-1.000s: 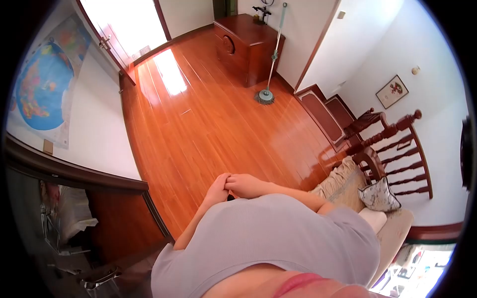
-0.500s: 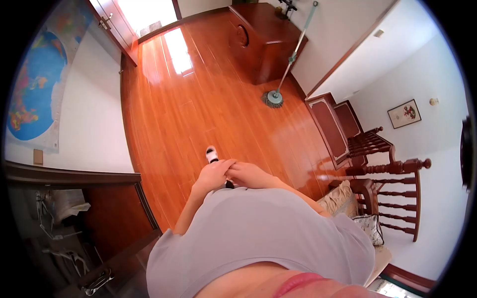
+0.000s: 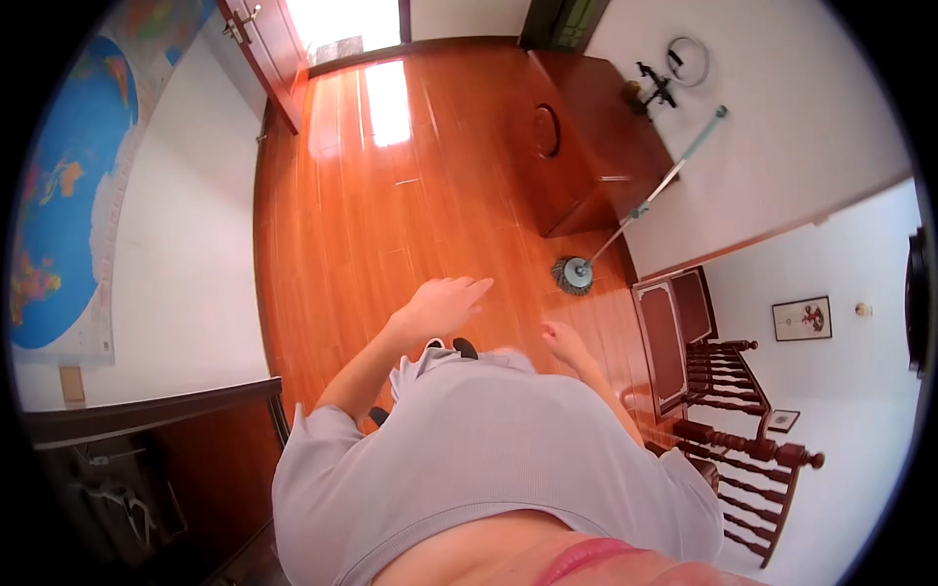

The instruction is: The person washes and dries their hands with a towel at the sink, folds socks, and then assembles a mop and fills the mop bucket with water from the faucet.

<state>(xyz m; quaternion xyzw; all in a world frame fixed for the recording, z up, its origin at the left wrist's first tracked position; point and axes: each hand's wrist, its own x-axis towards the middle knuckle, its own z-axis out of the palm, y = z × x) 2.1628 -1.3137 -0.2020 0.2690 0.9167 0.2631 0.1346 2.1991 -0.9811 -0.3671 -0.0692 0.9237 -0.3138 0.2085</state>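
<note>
My left hand [image 3: 445, 304] is held out in front of my body over the wooden floor, fingers stretched and nothing in them. On the other side, my right hand [image 3: 564, 345] is slightly blurred, with its fingers curled in and no object showing in it. The two hands are apart. Beyond my right hand, a mop [image 3: 574, 274] with a grey head leans by its long handle against the wall beside a brown wooden cabinet [image 3: 586, 146]. My dark shoes show partly below the grey shirt [image 3: 508, 420].
An open door [image 3: 262, 59] stands at the far left. A world map [image 3: 73, 176] hangs on the left wall, above a dark doorway [image 3: 195, 459]. To the right are a wooden stair railing [image 3: 733, 449] and a framed picture [image 3: 801, 319].
My hands were together in front of my belly and have separated, the left reaching forward and the right moving out to the right. The view has shifted, so the mop and cabinet appear further right and lower.
</note>
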